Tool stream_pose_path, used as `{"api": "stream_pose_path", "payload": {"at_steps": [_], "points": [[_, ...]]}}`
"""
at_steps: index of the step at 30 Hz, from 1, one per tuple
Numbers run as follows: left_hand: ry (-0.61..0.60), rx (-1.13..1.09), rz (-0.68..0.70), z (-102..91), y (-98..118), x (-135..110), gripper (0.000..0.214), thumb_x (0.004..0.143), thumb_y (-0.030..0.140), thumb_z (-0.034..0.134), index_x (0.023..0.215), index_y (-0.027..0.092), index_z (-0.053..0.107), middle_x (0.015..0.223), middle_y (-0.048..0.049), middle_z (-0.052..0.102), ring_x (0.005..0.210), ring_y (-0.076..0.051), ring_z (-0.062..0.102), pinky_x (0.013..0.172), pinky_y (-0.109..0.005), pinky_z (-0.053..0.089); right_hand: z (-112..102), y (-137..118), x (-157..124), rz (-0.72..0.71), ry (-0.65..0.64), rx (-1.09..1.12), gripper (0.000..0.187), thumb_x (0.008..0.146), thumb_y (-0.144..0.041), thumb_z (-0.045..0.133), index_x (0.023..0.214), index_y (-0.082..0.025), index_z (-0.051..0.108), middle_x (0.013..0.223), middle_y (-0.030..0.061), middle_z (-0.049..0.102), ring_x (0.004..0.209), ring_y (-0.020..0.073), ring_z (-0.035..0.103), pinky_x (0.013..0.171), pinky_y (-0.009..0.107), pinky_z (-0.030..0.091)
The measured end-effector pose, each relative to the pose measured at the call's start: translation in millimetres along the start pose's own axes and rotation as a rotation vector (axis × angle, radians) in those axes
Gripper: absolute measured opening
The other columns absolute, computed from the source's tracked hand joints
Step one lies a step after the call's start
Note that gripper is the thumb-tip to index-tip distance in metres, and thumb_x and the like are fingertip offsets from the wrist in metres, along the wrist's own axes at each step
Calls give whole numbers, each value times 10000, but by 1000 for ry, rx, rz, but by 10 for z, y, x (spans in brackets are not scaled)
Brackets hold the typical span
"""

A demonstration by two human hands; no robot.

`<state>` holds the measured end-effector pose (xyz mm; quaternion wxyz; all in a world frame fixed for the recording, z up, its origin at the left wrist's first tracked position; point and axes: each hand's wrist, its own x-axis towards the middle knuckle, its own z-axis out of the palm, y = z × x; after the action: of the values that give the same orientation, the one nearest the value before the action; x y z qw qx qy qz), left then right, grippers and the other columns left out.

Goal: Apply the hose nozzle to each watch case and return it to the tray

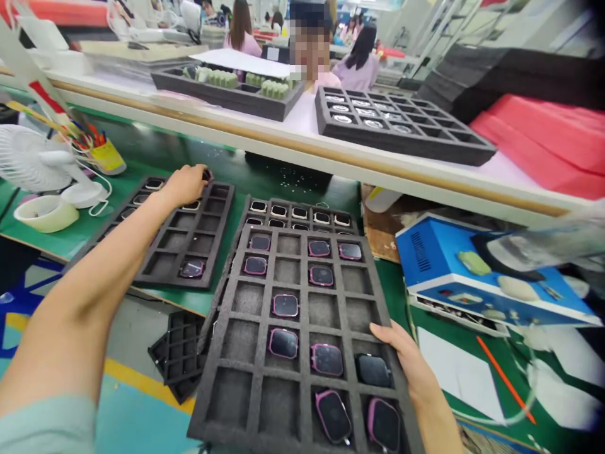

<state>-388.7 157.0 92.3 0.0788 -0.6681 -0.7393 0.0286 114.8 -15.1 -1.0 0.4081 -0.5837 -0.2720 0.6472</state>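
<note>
Evidently the right hand has a firm hold on the near tray, its thumb pressed over the right rim and its fingers hidden underneath. The left hand reaches out to the far side of the left tray, where its fingertips pinch a dark watch; whether that piece is clear of its compartment I cannot tell. In the near tray, eleven watches lie scattered among bare compartments, most of them towards the right, and a few in the nearest rows sit askew. The likeliest trouble is the near tray tipping: it lies across the lower tray, its near end seems to overhang the edge of the table, and only one hand steadies it. Should that hand relax or pull down, the loose watches could slide towards the body and drop to the floor. The dark watch runs a risk of its own, held by the fingertips alone at a long reach; a weak pinch could let it fall. The left forearm also crosses low over the left tray, so a careless sweep might knock pieces there.
</note>
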Motion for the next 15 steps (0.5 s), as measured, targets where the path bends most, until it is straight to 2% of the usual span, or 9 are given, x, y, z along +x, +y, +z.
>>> {"api": "stream_pose_path", "payload": {"at_steps": [2,3,5,6,8,10,12,15], "points": [[49,-33,127,-123,466,-239,427,1053,300,439,1443,186,571,1334,-162,701,1262,-331,635,1047,-431,493,-2,0,6,55,-5,18,578,573,-361,918,1115,-211,783,932,87,861,928,381,827,825,490,689],[67,-74,267,-162,734,-376,362,1050,296,463,1359,198,626,1253,-149,728,1196,-332,657,1010,-435,502,-6,-2,7,80,-6,22,579,565,-360,923,1105,-207,779,935,88,861,926,379,827,819,488,689],[53,-118,554,-188,1263,-642,267,1035,229,493,1226,182,674,1138,-151,751,1096,-332,679,941,-440,509,-16,-7,3,94,-14,21,574,553,-357,934,1081,-198,772,935,89,860,906,375,829,793,479,690],[39,-121,646,-177,1489,-754,249,1020,169,491,1178,157,682,1118,-170,752,1084,-336,680,922,-442,507,-19,-12,-2,93,-18,22,568,549,-357,939,1068,-197,771,933,88,860,899,372,830,783,471,692],[40,-130,708,-121,1809,-910,237,993,99,500,1122,142,694,1076,-178,760,1056,-322,689,896,-425,510,-13,-23,-20,74,-25,29,544,553,-361,943,1044,-201,772,929,84,860,891,366,832,771,453,694],[58,-130,705,-43,1941,-982,236,974,65,514,1097,137,703,1023,-171,766,1005,-304,709,864,-405,520,3,-32,-34,46,-34,23,521,573,-375,935,1039,-204,778,925,80,860,895,364,834,771,445,696],[85,-130,687,30,1940,-1011,270,982,60,507,1158,134,697,1030,-159,773,981,-290,728,849,-393,530,9,-23,-37,28,-42,3,538,589,-393,926,1070,-203,782,920,79,860,896,367,835,771,450,698],[115,-146,626,97,1857,-1109,362,1038,136,496,1382,143,609,1323,-178,725,1162,-287,719,931,-392,537,-77,50,-19,79,-40,-37,653,570,-396,935,1172,-210,768,929,72,862,897,386,834,762,474,706]]}}
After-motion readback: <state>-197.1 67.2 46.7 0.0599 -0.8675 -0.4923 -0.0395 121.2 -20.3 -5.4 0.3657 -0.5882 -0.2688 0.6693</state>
